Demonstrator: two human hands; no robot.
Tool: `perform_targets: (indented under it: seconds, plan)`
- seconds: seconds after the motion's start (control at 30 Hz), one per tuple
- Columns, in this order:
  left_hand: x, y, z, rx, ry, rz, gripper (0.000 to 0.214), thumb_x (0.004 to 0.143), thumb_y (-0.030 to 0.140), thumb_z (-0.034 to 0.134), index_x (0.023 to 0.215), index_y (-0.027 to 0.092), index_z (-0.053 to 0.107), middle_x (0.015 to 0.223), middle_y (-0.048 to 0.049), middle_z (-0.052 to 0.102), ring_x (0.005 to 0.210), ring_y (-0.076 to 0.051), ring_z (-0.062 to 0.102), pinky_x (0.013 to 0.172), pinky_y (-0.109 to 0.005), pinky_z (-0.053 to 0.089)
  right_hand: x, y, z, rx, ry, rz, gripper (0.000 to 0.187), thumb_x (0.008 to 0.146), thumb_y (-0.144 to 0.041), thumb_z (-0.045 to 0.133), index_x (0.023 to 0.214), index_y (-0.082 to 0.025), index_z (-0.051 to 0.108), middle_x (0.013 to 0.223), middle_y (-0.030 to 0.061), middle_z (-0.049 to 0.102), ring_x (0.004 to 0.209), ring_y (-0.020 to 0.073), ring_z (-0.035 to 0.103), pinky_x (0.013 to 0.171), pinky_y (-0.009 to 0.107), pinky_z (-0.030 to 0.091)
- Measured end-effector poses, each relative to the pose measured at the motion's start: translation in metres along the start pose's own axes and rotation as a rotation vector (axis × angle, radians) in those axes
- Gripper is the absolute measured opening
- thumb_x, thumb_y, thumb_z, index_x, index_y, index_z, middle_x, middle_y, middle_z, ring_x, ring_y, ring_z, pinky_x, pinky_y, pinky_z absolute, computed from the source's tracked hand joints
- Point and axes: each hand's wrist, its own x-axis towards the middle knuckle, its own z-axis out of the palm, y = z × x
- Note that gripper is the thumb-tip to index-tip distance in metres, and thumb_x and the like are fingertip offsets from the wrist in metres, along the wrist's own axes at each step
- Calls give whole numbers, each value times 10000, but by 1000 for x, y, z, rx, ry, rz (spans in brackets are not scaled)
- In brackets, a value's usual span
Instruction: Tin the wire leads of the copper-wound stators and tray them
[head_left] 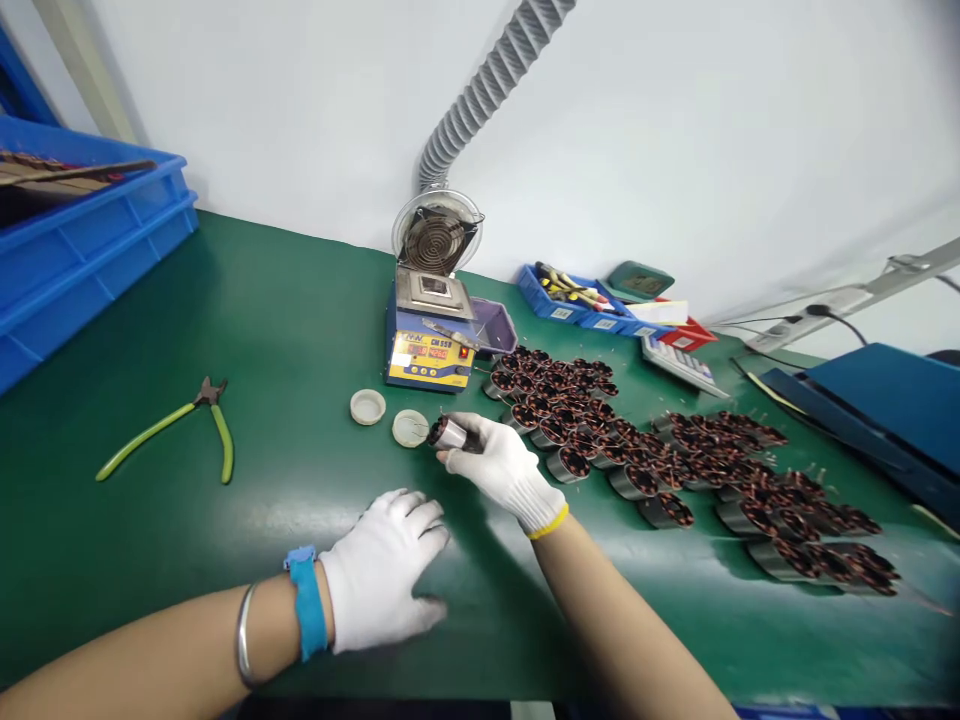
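Observation:
My right hand (501, 465), in a white glove, is closed round a small metal stator with copper windings (448, 434), holding it just over the green mat beside a shallow round dish (409, 427). My left hand (386, 572), also gloved, rests flat on the mat near the front edge with its fingers spread and nothing in it. A blue strap and a metal bangle sit on that wrist. Several more wound stators (570, 400) lie in a heap right of my right hand.
A small blue and yellow solder pot (431, 335) stands behind the dishes under a grey ribbed duct (480, 90). A second white dish (367, 406) and green-handled cutters (191, 420) lie to the left. Blue crates (82, 240) are far left, tool bins (570, 295) at the back.

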Motion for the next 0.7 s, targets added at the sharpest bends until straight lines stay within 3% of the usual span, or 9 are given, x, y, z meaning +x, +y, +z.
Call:
perform_targets:
  seconds: [0.17,0.3,0.37,0.43,0.5,0.6,0.7]
  plan:
    - [0,-7,-2,-2,-7,13,525,778,505,656,1189,182,603,1349,-117,552,1243,-327,465,1122,-482,299,2,-6,1,-115,-66,104,507,666,-353,708,1162,-255,675,934,11,738,878,254,676,858,417,503]
    - [2,-7,-4,-8,-16,21,518,793,516,642,1181,176,607,1344,-109,554,1237,-317,467,1128,-471,290,5,-5,1,96,-38,45,541,678,-336,686,1192,-174,640,989,49,734,887,233,680,831,366,533]
    - [3,-7,-4,-8,-21,31,498,799,513,637,1167,177,614,1335,-108,560,1234,-314,470,1126,-471,292,7,-4,0,127,36,-20,548,707,-341,655,1219,-151,609,1040,72,715,919,233,675,827,361,544]
    - [4,-8,-4,-10,-19,37,478,800,504,638,1153,183,621,1320,-105,571,1226,-310,477,1120,-469,300,9,-4,-1,-84,151,-151,526,731,-322,638,1234,-173,601,1129,90,672,985,252,650,858,389,532]
    - [4,-8,-4,-13,-15,41,464,799,498,640,1142,185,626,1306,-102,579,1213,-307,485,1114,-464,307,10,-7,-3,-462,223,-343,477,750,-257,631,1225,-204,619,1188,111,628,1036,286,610,876,419,505]
    - [4,-9,-3,-18,2,50,459,801,492,636,1142,186,624,1310,-100,575,1204,-306,489,1114,-463,302,11,-17,-1,-898,172,-541,385,838,-184,558,1212,-220,642,1195,137,624,1004,301,591,827,421,475]
    - [5,-10,-1,-22,5,52,454,801,491,631,1138,187,623,1306,-98,576,1198,-304,493,1110,-463,308,11,-27,5,-1027,84,-547,340,914,-166,469,1194,-227,651,1173,133,648,953,269,592,769,383,456]
